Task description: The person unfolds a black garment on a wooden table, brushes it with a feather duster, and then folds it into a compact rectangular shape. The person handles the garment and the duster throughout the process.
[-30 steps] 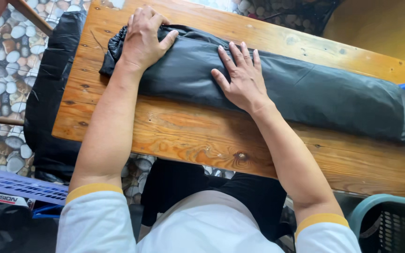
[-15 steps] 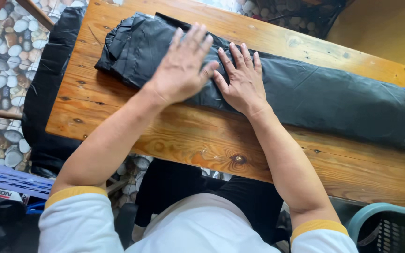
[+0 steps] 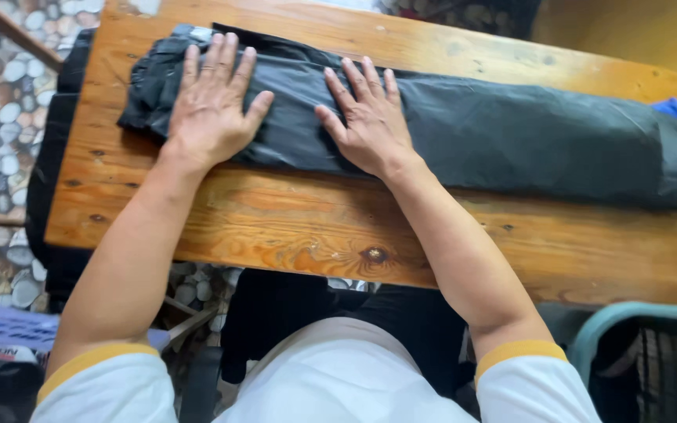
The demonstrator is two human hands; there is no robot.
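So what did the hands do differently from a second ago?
The left hand slid along the folded dark garment: from its far left end it moved in beside the right hand, then back a little toward the left, and now lies flat there. Nothing was picked up or let go. The right hand stayed pressed flat near the middle, and the garment stayed stretched along the wooden table.

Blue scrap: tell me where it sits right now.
In the head view the blue scrap peeks out at the far right end of the folded dark garment on the wooden table, far from both hands.
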